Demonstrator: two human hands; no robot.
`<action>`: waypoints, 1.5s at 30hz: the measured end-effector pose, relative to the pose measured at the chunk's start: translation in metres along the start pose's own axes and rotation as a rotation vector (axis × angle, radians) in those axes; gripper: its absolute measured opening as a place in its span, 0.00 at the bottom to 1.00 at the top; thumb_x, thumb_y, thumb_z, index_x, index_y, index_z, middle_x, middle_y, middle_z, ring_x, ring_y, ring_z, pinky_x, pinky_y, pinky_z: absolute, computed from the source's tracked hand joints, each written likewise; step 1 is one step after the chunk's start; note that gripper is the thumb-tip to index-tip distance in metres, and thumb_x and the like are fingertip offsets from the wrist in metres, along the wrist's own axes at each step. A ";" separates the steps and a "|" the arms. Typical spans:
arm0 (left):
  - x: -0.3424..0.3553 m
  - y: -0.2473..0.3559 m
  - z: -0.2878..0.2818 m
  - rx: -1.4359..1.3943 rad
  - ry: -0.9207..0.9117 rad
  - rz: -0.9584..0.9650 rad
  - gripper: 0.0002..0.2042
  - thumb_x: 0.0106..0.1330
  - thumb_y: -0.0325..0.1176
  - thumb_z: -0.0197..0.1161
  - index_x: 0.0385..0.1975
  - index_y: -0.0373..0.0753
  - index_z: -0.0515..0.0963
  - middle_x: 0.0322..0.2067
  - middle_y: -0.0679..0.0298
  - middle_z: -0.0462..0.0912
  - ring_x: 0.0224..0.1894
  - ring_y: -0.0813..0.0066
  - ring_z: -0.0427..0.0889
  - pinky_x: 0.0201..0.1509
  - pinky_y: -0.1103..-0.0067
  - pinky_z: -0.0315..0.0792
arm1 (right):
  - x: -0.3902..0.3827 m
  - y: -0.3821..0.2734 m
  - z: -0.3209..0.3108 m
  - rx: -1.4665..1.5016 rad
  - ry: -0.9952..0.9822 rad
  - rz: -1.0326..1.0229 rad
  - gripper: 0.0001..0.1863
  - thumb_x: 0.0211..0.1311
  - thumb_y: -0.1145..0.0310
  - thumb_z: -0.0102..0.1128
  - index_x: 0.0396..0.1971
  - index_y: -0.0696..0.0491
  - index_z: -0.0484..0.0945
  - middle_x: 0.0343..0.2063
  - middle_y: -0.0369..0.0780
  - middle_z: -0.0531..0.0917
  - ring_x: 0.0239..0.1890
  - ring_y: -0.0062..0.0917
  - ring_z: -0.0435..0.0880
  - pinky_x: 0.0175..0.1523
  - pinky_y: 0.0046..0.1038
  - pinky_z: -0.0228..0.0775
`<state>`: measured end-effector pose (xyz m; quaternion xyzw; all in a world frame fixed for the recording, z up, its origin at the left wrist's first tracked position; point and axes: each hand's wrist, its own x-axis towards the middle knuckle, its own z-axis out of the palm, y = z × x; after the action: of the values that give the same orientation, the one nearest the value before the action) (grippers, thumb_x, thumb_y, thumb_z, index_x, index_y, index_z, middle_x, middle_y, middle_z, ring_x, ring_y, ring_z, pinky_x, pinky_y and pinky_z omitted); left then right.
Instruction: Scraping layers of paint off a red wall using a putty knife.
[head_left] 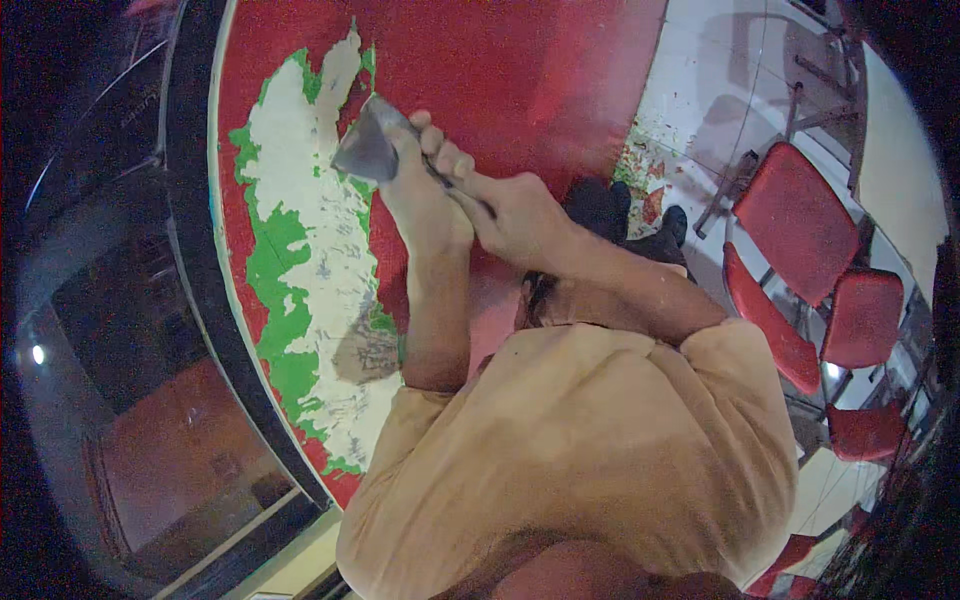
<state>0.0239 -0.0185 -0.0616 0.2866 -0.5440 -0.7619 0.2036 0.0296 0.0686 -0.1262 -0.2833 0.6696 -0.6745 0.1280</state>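
A broad metal scraper [364,150] lies with its blade against the red wall [480,70], at the border of the peeled area. My right hand [520,215] is closed around its dark handle. Beside it, my left hand [425,212] grips the tool nearer the blade, with fingers pressed onto the metal. White plaster [325,240] shows where paint is off, edged by ragged patches of green paint [275,260]. The blade's exact contact with the paint is partly hidden by my hands.
A dark-framed window [190,230] borders the wall on the left. Paint flakes [645,160] litter the white tiled floor [690,90] beside my dark shoes [674,222]. Red chairs [797,222] with metal frames stand at the right.
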 end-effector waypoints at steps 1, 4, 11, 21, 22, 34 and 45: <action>0.003 0.002 0.002 0.036 -0.006 0.036 0.15 0.69 0.43 0.46 0.37 0.35 0.67 0.20 0.70 0.61 0.19 0.82 0.61 0.20 0.82 0.62 | 0.005 0.001 0.001 -0.008 0.011 -0.011 0.09 0.57 0.67 0.52 0.37 0.52 0.75 0.21 0.52 0.75 0.24 0.47 0.77 0.28 0.40 0.71; -0.007 -0.001 -0.003 0.015 -0.020 0.002 0.14 0.69 0.43 0.46 0.37 0.35 0.67 0.20 0.70 0.62 0.19 0.82 0.61 0.21 0.82 0.61 | -0.007 -0.005 0.001 0.170 0.070 -0.018 0.08 0.57 0.67 0.52 0.35 0.53 0.76 0.20 0.52 0.75 0.24 0.47 0.77 0.27 0.39 0.70; 0.006 0.004 0.010 0.008 -0.082 0.062 0.14 0.69 0.43 0.46 0.36 0.36 0.67 0.20 0.70 0.63 0.18 0.82 0.60 0.20 0.82 0.60 | 0.011 0.000 -0.008 0.052 0.070 -0.084 0.08 0.58 0.66 0.52 0.34 0.53 0.76 0.21 0.52 0.75 0.24 0.46 0.77 0.26 0.39 0.69; 0.002 -0.004 0.002 0.025 -0.064 0.063 0.14 0.68 0.43 0.47 0.34 0.37 0.67 0.20 0.70 0.62 0.18 0.82 0.60 0.21 0.82 0.60 | 0.002 0.004 -0.011 0.141 -0.017 -0.063 0.09 0.59 0.66 0.50 0.34 0.52 0.76 0.24 0.51 0.76 0.27 0.46 0.77 0.28 0.38 0.71; -0.006 -0.009 0.001 -0.001 0.008 0.005 0.14 0.68 0.43 0.47 0.35 0.37 0.67 0.20 0.71 0.61 0.18 0.83 0.59 0.21 0.82 0.60 | 0.002 0.005 -0.014 0.141 -0.020 -0.062 0.09 0.59 0.66 0.50 0.34 0.52 0.76 0.24 0.51 0.76 0.27 0.46 0.77 0.28 0.38 0.71; 0.011 -0.005 0.018 0.002 -0.002 0.024 0.14 0.69 0.43 0.46 0.36 0.38 0.67 0.20 0.72 0.60 0.19 0.83 0.58 0.23 0.83 0.59 | 0.019 0.001 -0.031 0.099 -0.046 -0.037 0.10 0.59 0.65 0.51 0.36 0.52 0.76 0.22 0.52 0.75 0.25 0.46 0.77 0.28 0.36 0.70; 0.019 0.003 0.027 -0.016 -0.104 0.100 0.14 0.67 0.44 0.49 0.32 0.38 0.67 0.19 0.72 0.59 0.18 0.84 0.56 0.20 0.84 0.56 | 0.018 0.001 -0.024 0.095 0.029 -0.070 0.10 0.58 0.66 0.50 0.37 0.49 0.77 0.23 0.50 0.77 0.26 0.44 0.78 0.29 0.38 0.71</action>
<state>-0.0082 -0.0116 -0.0559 0.2174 -0.5613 -0.7689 0.2155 0.0020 0.0786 -0.1222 -0.2903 0.6283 -0.7137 0.1076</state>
